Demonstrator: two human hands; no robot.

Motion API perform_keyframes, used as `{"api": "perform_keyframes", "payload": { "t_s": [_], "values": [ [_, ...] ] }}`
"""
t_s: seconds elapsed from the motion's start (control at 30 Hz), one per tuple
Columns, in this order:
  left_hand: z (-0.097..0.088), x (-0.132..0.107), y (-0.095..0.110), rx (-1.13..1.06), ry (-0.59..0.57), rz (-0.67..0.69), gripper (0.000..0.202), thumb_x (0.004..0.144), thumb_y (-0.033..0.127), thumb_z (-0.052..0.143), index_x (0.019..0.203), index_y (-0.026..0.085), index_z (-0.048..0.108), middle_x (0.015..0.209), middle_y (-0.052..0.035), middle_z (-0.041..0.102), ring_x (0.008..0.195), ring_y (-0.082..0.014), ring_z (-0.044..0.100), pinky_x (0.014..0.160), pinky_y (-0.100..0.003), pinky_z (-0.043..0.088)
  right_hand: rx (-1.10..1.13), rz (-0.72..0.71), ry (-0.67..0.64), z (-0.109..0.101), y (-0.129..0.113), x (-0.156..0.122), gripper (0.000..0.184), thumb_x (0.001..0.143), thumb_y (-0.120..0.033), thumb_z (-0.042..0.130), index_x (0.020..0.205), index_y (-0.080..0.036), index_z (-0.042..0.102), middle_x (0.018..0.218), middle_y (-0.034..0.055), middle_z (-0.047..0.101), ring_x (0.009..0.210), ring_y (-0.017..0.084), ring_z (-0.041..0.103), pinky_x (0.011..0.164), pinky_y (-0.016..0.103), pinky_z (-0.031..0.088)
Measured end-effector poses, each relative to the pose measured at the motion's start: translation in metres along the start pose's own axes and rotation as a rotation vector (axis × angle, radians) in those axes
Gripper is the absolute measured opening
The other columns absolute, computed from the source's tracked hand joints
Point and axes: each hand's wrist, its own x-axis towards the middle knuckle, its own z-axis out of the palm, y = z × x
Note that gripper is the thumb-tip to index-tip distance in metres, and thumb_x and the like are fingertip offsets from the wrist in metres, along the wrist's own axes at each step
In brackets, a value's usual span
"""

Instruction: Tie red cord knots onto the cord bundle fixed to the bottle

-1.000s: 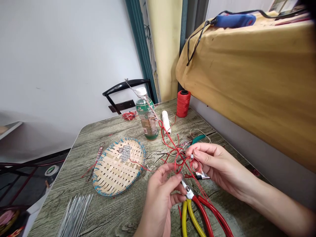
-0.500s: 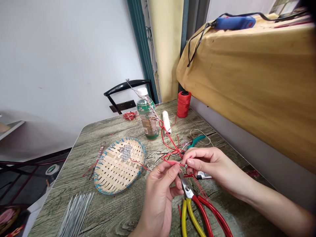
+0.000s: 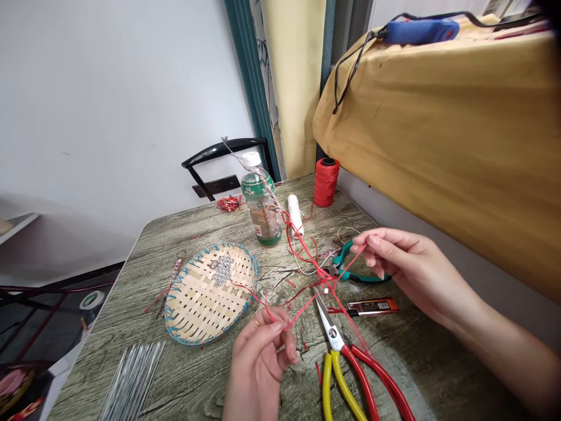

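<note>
Nearest, at the desk's (image 3: 210, 386) near edge, the left hand (image 3: 258, 356) is curled up with its fingertips pressed together on a strand of red cord (image 3: 302, 310); a ring shows on one finger. Just right of it lie scissors (image 3: 346, 362) with red handles, blades pointing toward the far edge, and a tool with yellow handles (image 3: 337, 392) touching them at the near edge. Toward the near left corner lies a bundle of thin metal wires (image 3: 131, 380).

Further in, the cord runs up from the left hand through a small knot above the scissor blades to the right hand (image 3: 407, 269), which pinches the other end between thumb and forefinger, its other fingers loosely bent, held above the desk near the right edge. Between the two hands an orange lighter (image 3: 372, 305) lies flat, and green-handled pliers (image 3: 355, 263) lie just beyond it under the right hand's fingertips.

Left of centre sits an oval woven tray (image 3: 197, 304) with a blue-stitched rim, holding a cluster of small silvery pieces (image 3: 222, 269). Beyond it stands a plastic bottle (image 3: 260, 202), upright, with more red cord trailing from its neck. Beside that lie a white spool (image 3: 295, 215) and, at the far edge, an upright red spool (image 3: 325, 182).
</note>
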Motion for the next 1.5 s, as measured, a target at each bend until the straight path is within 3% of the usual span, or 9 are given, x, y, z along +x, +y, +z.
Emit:
{"api": "perform_keyframes", "payload": {
  "t_s": [0.17, 0.37, 0.5, 0.7, 0.83, 0.97, 1.23, 1.37, 1.5],
  "values": [
    [-0.006, -0.004, 0.003, 0.028, -0.065, -0.033, 0.013, 0.072, 0.016, 0.053, 0.059, 0.014, 0.056, 0.067, -0.0004, 0.051, 0.053, -0.0102, 0.046, 0.052, -0.023, 0.039, 0.166, 0.013, 0.066, -0.01, -0.006, 0.004, 0.017, 0.077, -0.035, 0.059, 0.079, -0.019, 0.063, 0.08, 0.0024, 0.061, 0.057, 0.006, 0.049, 0.046, 0.016, 0.04],
    [-0.014, 0.001, -0.001, 0.09, -0.077, -0.099, 0.016, 0.069, 0.018, 0.05, 0.053, 0.016, 0.048, 0.057, 0.0013, 0.045, 0.051, -0.0116, 0.044, 0.052, -0.025, 0.037, 0.121, 0.028, 0.092, -0.02, -0.002, 0.003, 0.016, 0.076, -0.034, 0.059, 0.081, -0.019, 0.062, 0.069, 0.0004, 0.053, 0.053, 0.006, 0.046, 0.046, 0.016, 0.041],
    [-0.022, 0.007, -0.006, 0.477, -0.087, -0.142, 0.015, 0.068, 0.019, 0.051, 0.054, 0.016, 0.05, 0.054, 0.0008, 0.048, 0.05, -0.0117, 0.044, 0.05, -0.024, 0.035, -0.156, 0.078, -0.046, -0.023, 0.004, 0.002, 0.026, 0.077, -0.041, 0.057, 0.087, -0.017, 0.061, 0.07, 0.0021, 0.056, 0.054, 0.009, 0.047, 0.045, 0.019, 0.038],
    [-0.002, 0.01, 0.003, 1.0, -0.066, 0.261, 0.009, 0.071, 0.024, 0.056, 0.065, 0.019, 0.059, 0.062, -0.0008, 0.054, 0.058, -0.0153, 0.047, 0.055, -0.025, 0.035, -0.655, -0.159, -0.121, -0.014, 0.009, -0.004, 0.025, 0.081, -0.037, 0.052, 0.096, -0.018, 0.061, 0.094, 0.0059, 0.062, 0.079, 0.017, 0.055, 0.069, 0.029, 0.043],
    [0.022, 0.01, 0.006, 0.99, -0.095, 0.37, 0.011, 0.072, 0.03, 0.059, 0.067, 0.021, 0.062, 0.054, 0.0014, 0.049, 0.05, -0.0139, 0.042, 0.048, -0.024, 0.031, -0.686, -0.242, -0.186, 0.001, 0.006, -0.011, 0.015, 0.082, -0.028, 0.051, 0.089, -0.019, 0.061, 0.089, 0.0041, 0.062, 0.079, 0.017, 0.055, 0.07, 0.028, 0.042],
    [0.032, 0.017, -0.002, 0.935, -0.073, 0.371, 0.014, 0.066, 0.034, 0.065, 0.07, 0.021, 0.062, 0.045, 0.0051, 0.041, 0.041, -0.0115, 0.035, 0.041, -0.023, 0.024, -0.497, -0.086, -0.332, 0.016, 0.01, -0.013, 0.017, 0.082, -0.026, 0.051, 0.093, -0.019, 0.061, 0.086, 0.0025, 0.062, 0.063, 0.011, 0.054, 0.054, 0.022, 0.042],
    [0.032, 0.023, -0.003, 0.898, -0.086, 0.341, 0.024, 0.072, 0.031, 0.059, 0.093, 0.021, 0.056, 0.052, 0.0053, 0.047, 0.043, -0.0102, 0.041, 0.042, -0.021, 0.03, -0.415, -0.083, -0.295, 0.02, 0.019, -0.007, 0.016, 0.081, -0.031, 0.052, 0.085, -0.017, 0.059, 0.078, 0.0009, 0.057, 0.06, 0.009, 0.05, 0.054, 0.02, 0.04],
    [0.029, 0.03, 0.002, 0.971, -0.188, 0.217, 0.012, 0.073, 0.031, 0.057, 0.076, 0.019, 0.057, 0.073, -0.0006, 0.059, 0.044, -0.0075, 0.043, 0.043, -0.022, 0.035, -0.456, -0.032, -0.351, 0.014, 0.013, -0.004, 0.022, 0.082, -0.036, 0.051, 0.083, -0.018, 0.062, 0.07, 0.0002, 0.059, 0.058, 0.01, 0.051, 0.054, 0.021, 0.041],
    [0.022, 0.035, 0.012, 1.011, -0.142, 0.195, 0.016, 0.074, 0.035, 0.057, 0.074, 0.019, 0.057, 0.052, 0.0044, 0.049, 0.041, -0.0084, 0.041, 0.041, -0.021, 0.033, -0.535, -0.089, -0.349, 0.011, 0.004, 0.002, 0.023, 0.08, -0.038, 0.053, 0.081, -0.018, 0.064, 0.066, -0.0004, 0.059, 0.054, 0.009, 0.048, 0.05, 0.02, 0.04]
  ]
}}
